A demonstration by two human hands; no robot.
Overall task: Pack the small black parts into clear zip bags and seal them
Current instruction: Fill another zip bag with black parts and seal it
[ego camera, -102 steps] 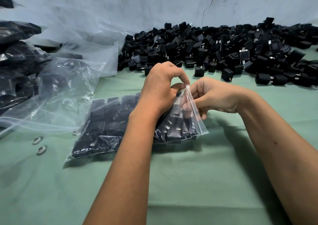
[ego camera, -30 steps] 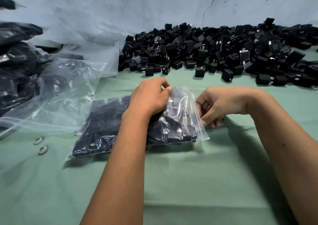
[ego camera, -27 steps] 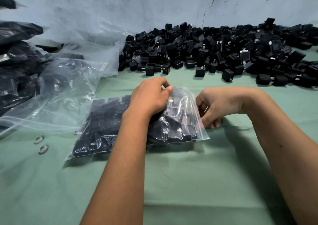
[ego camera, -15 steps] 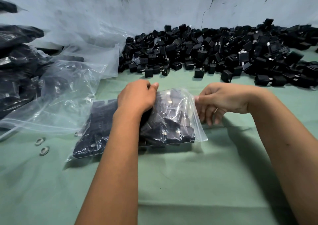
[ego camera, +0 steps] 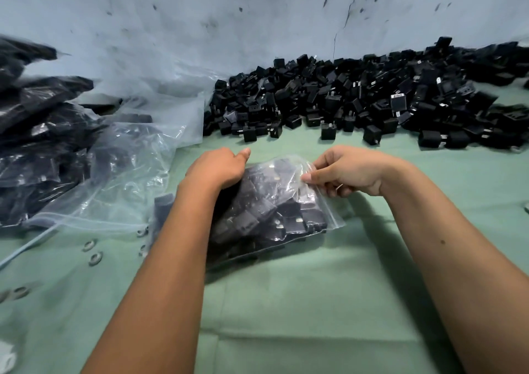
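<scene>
Clear plastic zip bag (ego camera: 274,202): filled with small black block-shaped parts; it lies on the green cloth tabletop (ego camera: 315,302) between the two hands, its far end lifted a little off the cloth.
Right hand (ego camera: 352,173): the grip is a narrow pinch, thumb against curled fingers, closed on the bag's upper right corner at the zip strip. Judged purpose: to hold the mouth taut so the strip can be pressed shut along its length.
Left hand (ego camera: 220,170): fingers curled over the bag's far left part, thumb stretched along the top edge; this grip holds the bag's body. Judged purpose: to steady the load and keep the parts away from the mouth while the other grip works the seal.
Long axis: it runs from the left hand's grip down and toward the person's right; the zip strip lies along the edge below the right hand's grip.
Mouth direction: it faces the person's right, toward the pinching hand. Whether the strip is fully closed cannot be told.
Step in hand: sealing, by my reading; this bag looks fully loaded.
Beyond both grips: a big heap of loose black parts (ego camera: 372,101) against the pale blue wall (ego camera: 200,16).
Left of the left grip: crumpled empty clear bags (ego camera: 128,173), then already filled bags of dark parts (ego camera: 34,144).
Near side, left: small metal washers (ego camera: 91,252) on the cloth.
</scene>
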